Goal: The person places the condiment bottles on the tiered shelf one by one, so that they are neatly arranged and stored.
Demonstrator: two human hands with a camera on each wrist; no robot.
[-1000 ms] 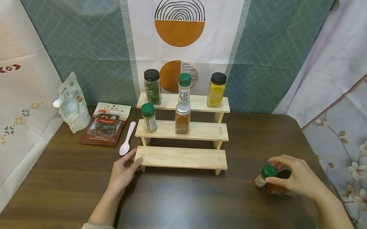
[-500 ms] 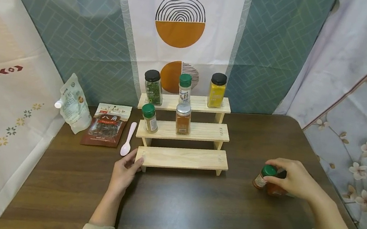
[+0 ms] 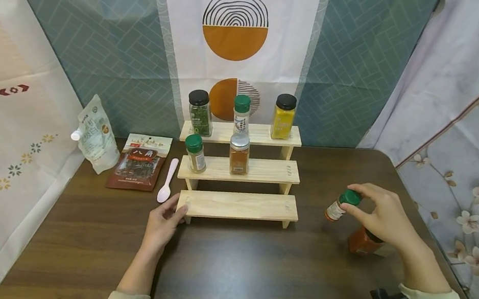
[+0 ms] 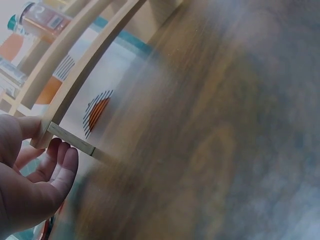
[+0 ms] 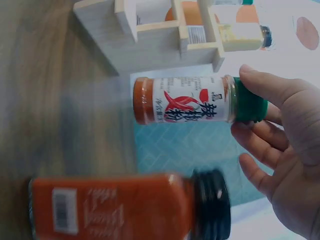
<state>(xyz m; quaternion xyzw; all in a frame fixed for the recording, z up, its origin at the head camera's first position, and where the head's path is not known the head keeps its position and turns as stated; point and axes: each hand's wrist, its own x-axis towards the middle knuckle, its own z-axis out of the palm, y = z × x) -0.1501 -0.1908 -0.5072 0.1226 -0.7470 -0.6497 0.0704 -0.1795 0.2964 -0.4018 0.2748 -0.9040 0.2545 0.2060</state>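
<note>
In the head view my right hand (image 3: 381, 212) pinches the green cap of a small chili powder jar (image 3: 336, 209), held tilted above the table. The right wrist view shows the jar's white label (image 5: 187, 100) with a red pepper on it. Just below that hand stands a larger black-capped jar of red powder (image 3: 362, 242), apart from the held one. My left hand (image 3: 161, 223) grips the left end of the lowest step of a three-step wooden rack (image 3: 237, 206); in the left wrist view, thumb and fingers (image 4: 65, 172) lie about that corner.
On the rack's top step stand a green herb jar (image 3: 199, 119), a green-capped jar (image 3: 241, 119) and a yellow jar (image 3: 283, 120). The middle step bears two jars, one silver-capped (image 3: 239, 157). A pink spoon (image 3: 167, 180), brown packet (image 3: 140, 163) and white pouch (image 3: 99, 136) lie left.
My right hand has lifted the chili powder jar off the table, up and slightly left, away from the larger red jar. The left hand stays on the rack.
</note>
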